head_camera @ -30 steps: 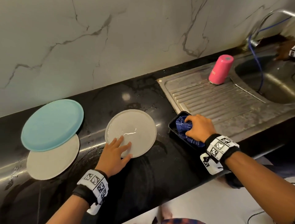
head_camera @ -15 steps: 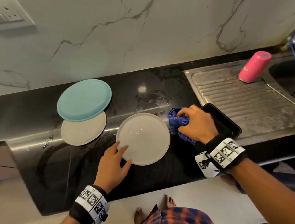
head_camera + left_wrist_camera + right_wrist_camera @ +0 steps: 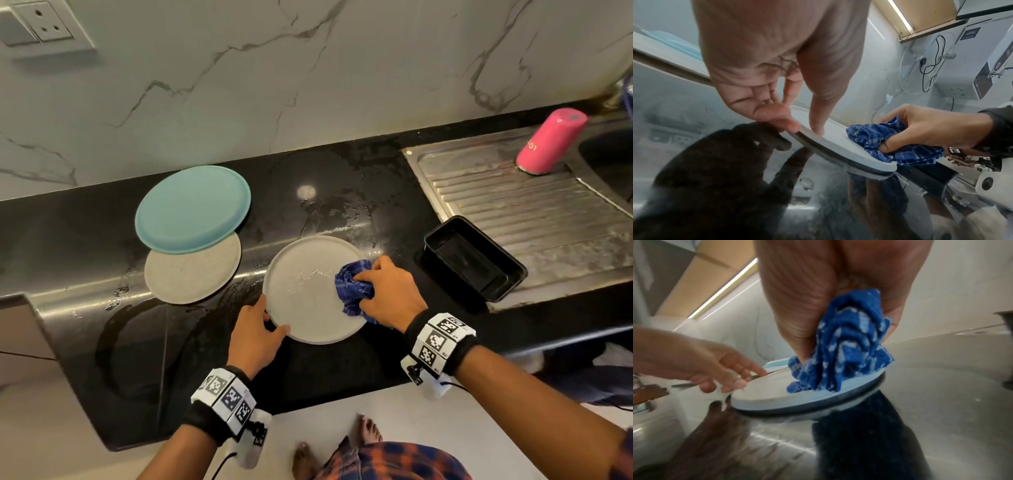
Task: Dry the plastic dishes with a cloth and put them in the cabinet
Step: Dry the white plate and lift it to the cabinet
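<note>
1. The right hand [image 3: 390, 293] has brought the bunched blue checked cloth [image 3: 354, 286] out of the black rectangular plastic tray [image 3: 474, 258], where it lay a second ago, and now presses it onto the right part of the round pale grey plastic plate [image 3: 308, 291]. Its grip is closed tight around the cloth, fingers and thumb curled into the folds.
2. The left hand [image 3: 255, 332] has slid back from lying flat on the plate to its near-left rim. The left wrist view shows the thumb [image 3: 816, 116] on top of the rim and the fingers [image 3: 777, 116] against its edge, so the grip is a light pinch that steadies the plate.
3. The plate lies flat on the black glossy table [image 3: 154, 359], in front of the person; water still glints near its middle, just left of the cloth.
4. The tray now sits with nothing in it at the edge of the steel draining board [image 3: 534, 219].
5. Judgement: drying of the first dish is only starting. The round turquoise plastic plate [image 3: 191, 209] and the second pale grey plate [image 3: 191, 274] partly under it wait untouched to the left, and no dish has gone to the cabinet.
</note>
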`<state>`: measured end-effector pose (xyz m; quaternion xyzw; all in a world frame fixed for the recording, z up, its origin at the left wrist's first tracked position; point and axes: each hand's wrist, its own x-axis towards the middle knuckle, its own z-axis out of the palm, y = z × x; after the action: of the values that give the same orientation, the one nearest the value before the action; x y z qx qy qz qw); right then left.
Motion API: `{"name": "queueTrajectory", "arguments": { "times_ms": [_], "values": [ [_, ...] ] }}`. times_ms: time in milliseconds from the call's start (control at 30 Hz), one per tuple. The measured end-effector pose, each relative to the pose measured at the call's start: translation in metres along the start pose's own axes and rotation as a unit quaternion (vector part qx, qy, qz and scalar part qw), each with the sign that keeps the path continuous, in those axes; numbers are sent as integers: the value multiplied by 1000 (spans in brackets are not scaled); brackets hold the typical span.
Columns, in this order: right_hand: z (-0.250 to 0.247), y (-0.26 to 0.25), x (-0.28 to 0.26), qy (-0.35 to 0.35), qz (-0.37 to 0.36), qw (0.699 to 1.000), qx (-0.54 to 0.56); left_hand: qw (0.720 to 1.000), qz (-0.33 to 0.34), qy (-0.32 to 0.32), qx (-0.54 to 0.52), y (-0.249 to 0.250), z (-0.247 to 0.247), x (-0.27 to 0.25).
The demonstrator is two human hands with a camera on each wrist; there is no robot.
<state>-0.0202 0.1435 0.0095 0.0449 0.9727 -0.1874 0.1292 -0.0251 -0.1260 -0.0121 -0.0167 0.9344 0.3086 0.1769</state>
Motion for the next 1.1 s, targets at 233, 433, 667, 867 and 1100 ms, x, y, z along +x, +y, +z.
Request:
{"name": "queueTrajectory", "arguments": {
  "times_ms": [233, 433, 667, 867, 1100],
  "values": [
    [24, -44, -6, -67, -170, 982, -42, 999, -14, 5, 29, 0, -3, 6],
    [18, -77, 35, -56, -226, 964, -127, 998, -33, -9, 61, 4, -5, 13],
    [0, -62, 82, 14, -86, 986, -145, 997, -30, -19, 69, -5, -10, 10],
    [16, -45, 20, -45, -158, 979, -123, 998, -28, -37, 48, -10, -15, 11],
    [-4, -30, 41, -6, -34, 989, -140, 994, -23, -60, 85, -3, -12, 15]
  ]
}}
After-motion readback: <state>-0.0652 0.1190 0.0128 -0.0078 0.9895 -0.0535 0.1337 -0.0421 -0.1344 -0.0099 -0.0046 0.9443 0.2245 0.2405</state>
